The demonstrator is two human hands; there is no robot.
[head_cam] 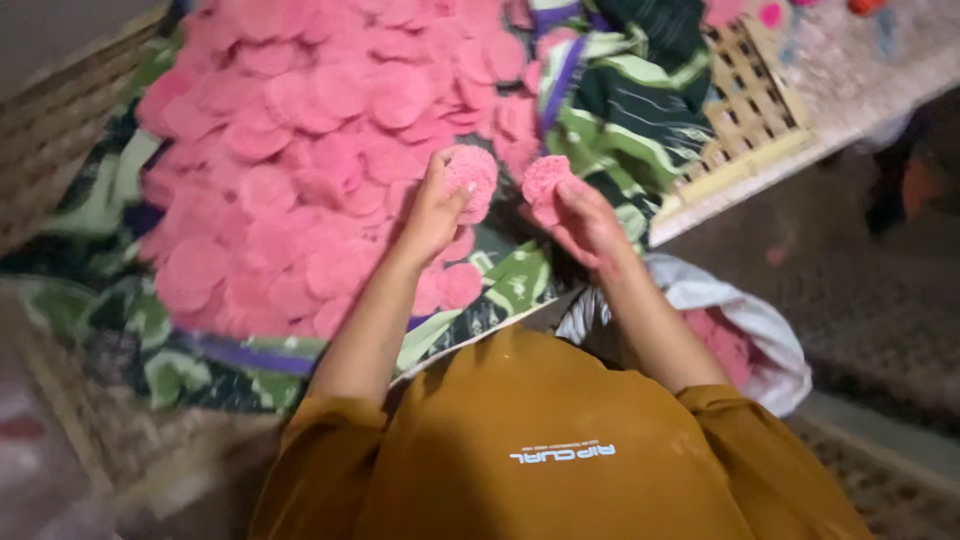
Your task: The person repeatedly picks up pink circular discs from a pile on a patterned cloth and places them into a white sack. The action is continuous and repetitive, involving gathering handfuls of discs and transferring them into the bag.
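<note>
My left hand [432, 208] holds a round pink disc [472, 180] at its fingertips, just above the pile. My right hand [583, 222] holds another pink disc [547, 181] close beside the first; the two discs are a small gap apart. Beneath and to the left lies a large spread of many pink round discs [300, 130] on a green, white and purple patterned cloth [620, 110]. My mustard-coloured shirt fills the bottom of the view.
A white bag [760, 330] with more pink discs inside sits at my right side. A woven lattice tray [755, 110] edges the cloth at the upper right. A woven rim [60, 110] runs along the left. Dark floor lies to the right.
</note>
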